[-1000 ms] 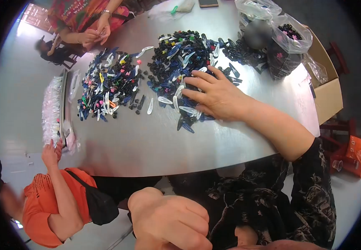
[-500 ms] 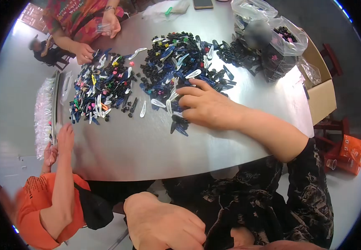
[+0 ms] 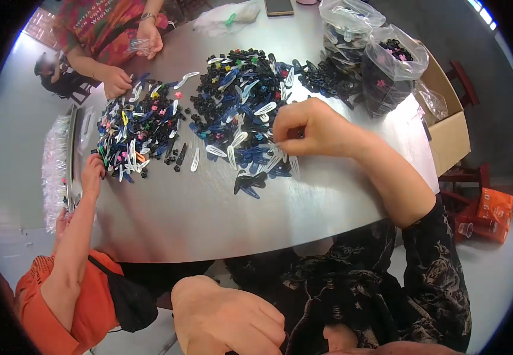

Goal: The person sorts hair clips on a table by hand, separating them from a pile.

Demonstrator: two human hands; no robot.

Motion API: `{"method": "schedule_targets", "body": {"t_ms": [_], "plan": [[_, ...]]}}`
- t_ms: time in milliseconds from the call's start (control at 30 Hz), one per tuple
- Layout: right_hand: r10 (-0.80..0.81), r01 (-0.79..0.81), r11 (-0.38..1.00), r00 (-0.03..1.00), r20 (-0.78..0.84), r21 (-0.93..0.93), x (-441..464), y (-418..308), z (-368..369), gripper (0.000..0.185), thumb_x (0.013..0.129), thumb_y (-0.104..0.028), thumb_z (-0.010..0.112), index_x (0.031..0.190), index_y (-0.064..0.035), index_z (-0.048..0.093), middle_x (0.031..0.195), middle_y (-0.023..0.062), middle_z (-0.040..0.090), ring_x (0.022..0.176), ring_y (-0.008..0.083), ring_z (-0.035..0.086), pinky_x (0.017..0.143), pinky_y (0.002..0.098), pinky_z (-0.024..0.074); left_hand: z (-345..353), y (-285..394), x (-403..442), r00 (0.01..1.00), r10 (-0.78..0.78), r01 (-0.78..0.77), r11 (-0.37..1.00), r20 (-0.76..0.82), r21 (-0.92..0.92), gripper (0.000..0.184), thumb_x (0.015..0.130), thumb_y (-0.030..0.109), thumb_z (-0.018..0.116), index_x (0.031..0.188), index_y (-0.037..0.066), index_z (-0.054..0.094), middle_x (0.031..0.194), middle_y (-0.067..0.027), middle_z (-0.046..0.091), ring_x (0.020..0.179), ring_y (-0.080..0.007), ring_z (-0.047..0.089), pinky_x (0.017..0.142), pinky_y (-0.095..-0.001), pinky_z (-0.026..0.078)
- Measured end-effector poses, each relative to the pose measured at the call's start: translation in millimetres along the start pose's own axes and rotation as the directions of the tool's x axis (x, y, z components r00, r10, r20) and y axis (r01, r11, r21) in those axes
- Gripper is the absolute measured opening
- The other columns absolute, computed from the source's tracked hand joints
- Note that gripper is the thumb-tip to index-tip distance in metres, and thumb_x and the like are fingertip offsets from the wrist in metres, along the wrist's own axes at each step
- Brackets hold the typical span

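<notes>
A heap of snap hair clips point(image 3: 242, 100), mostly black and navy with some white ones, lies on the metal table. At its right front edge, my right hand point(image 3: 315, 127) has thumb and fingers curled into a pinch. The fingertips touch the clips there; what they pinch is too small to tell. Just left of the fingertips lie white clips point(image 3: 239, 140). Low in the view, over my lap, my left hand point(image 3: 227, 319) is curled closed with its back toward me. Its palm and anything inside it are hidden.
A second heap of clips point(image 3: 144, 127) lies left. Plastic bags of clips point(image 3: 392, 71) stand back right by a cardboard box point(image 3: 452, 139). A phone point(image 3: 279, 6) lies at the back. One co-worker's hand point(image 3: 117, 81) and another's hand point(image 3: 92, 174) reach to the left heap.
My right hand has gone from spread over the front of the heap to a pinch at its right edge. The orange-shirted co-worker's hand has moved up to the left heap. My left hand stays low.
</notes>
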State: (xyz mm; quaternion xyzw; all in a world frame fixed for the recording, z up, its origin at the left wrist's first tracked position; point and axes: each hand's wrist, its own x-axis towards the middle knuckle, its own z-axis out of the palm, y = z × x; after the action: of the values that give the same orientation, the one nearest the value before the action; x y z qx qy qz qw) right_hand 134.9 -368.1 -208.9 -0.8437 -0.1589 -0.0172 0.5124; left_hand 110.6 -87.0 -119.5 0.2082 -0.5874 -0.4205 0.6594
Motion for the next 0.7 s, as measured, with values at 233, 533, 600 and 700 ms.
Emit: {"method": "schedule_targets", "body": {"t_ms": [233,533,600,700], "plan": [[-0.21,0.236,0.941,0.969,0.13,-0.242,-1,6,13,0.023,0.07,-0.002,0.079,0.087,-0.0033,0.064,0.099,0.0086,0.065,0.084,0.0306,0.066,0.071,0.0392,0.0542,-5,11,-5,0.999,-0.04,0.04,0.999,0.018,0.033,0.021,0.085,0.006,0.076,0.104,0.008,0.067,0.089,-0.0181,0.068,0.07,-0.0284,0.063,0.058,-0.0411,0.05],[-0.451,0.414,0.8,0.892,0.021,-0.435,0,19,40,0.017,0.072,-0.008,0.07,0.084,-0.0053,0.058,0.084,0.0114,0.054,0.079,0.0342,0.061,0.066,0.0455,0.0511,-32,16,17,0.976,-0.069,0.058,0.996,0.206,0.062,0.026,0.084,0.009,0.082,0.105,0.005,0.067,0.09,-0.0195,0.069,0.074,-0.03,0.066,0.062,-0.0438,0.054],[-0.43,0.373,0.832,0.902,-0.051,-0.41,2,18,40,0.015,0.074,-0.009,0.069,0.08,-0.0066,0.056,0.085,0.0114,0.055,0.081,0.0364,0.063,0.066,0.0477,0.0506,-37,12,13,0.996,-0.027,0.01,0.979,0.08,0.206,0.043,0.085,0.011,0.082,0.12,0.004,0.059,0.088,-0.0246,0.066,0.071,-0.0294,0.064,0.059,-0.0413,0.052],[-0.442,0.36,0.845,0.887,-0.138,-0.395,1,13,38,0.016,0.074,-0.008,0.07,0.081,-0.0065,0.057,0.087,0.0113,0.056,0.08,0.0362,0.063,0.066,0.0474,0.0513,-37,-5,26,0.754,0.083,0.376,0.76,-0.652,0.531,0.033,0.091,-0.002,0.064,0.123,0.003,0.059,0.098,-0.0067,0.061,0.081,-0.0153,0.058,0.07,-0.028,0.049]]}}
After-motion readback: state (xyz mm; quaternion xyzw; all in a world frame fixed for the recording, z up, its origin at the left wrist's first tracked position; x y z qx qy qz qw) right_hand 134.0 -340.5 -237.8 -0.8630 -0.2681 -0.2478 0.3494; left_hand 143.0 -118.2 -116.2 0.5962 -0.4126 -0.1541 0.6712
